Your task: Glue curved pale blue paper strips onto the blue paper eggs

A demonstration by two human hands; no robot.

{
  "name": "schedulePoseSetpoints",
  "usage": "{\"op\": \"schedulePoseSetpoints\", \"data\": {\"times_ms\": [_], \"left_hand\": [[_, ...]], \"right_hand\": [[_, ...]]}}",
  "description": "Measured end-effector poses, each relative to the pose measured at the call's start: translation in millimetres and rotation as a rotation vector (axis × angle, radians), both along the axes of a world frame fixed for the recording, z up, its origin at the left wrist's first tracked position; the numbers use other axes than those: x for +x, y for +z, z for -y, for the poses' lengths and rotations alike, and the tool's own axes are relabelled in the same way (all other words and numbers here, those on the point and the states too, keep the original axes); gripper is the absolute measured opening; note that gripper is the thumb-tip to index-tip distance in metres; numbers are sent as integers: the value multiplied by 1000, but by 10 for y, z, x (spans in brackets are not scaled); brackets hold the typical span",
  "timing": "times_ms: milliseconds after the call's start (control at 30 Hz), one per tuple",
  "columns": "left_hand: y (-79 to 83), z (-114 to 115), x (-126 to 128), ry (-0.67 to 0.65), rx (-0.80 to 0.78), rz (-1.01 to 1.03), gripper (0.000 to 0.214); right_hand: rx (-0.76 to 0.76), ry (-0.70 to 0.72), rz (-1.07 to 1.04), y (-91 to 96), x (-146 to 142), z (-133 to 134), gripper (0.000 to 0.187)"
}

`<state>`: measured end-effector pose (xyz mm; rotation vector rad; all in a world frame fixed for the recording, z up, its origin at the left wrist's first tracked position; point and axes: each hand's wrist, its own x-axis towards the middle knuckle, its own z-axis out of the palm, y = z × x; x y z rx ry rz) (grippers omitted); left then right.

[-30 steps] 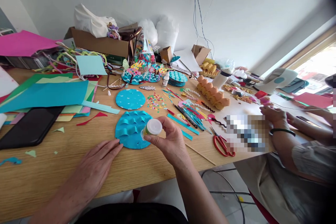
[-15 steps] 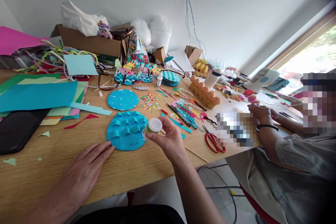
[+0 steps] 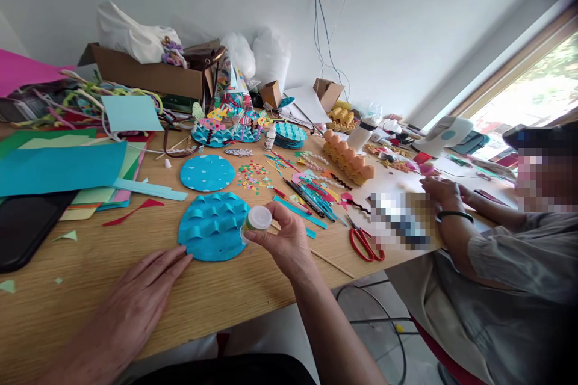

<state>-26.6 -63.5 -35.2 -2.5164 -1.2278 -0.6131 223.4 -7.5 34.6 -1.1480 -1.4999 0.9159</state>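
Observation:
My right hand (image 3: 285, 239) grips a small glue bottle (image 3: 259, 219), tipped over with its round whitish end facing up. The bottle is at the right edge of a blue disc (image 3: 212, 252) bearing rows of curled blue paper strips; its lower end is hard to make out. My left hand (image 3: 139, 292) lies flat on the table, fingers stretched out, fingertips touching the disc's lower left edge. Behind that disc lies a second blue disc (image 3: 207, 172) with small pale marks. A small white cone-shaped cap (image 3: 167, 163) stands beside it.
Paper confetti (image 3: 254, 177), pens (image 3: 304, 197) and red scissors (image 3: 361, 243) lie to the right. Coloured paper sheets (image 3: 63, 165) and a black phone (image 3: 27, 234) are at left. An egg carton (image 3: 347, 159) stands farther back. A co-worker's hands (image 3: 445, 192) are at far right.
The whole view has shifted slightly left. Both hands keep nearly the same places at the disc, and the bottle stays in my right hand.

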Motion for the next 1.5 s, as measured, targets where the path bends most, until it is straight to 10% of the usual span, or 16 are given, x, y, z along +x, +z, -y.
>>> {"op": "schedulePoseSetpoints", "data": {"times_ms": [1500], "left_hand": [[-31,0,-16,-7,-34,48,43]], "right_hand": [[65,27,61,29,-31,-17,23]]}}
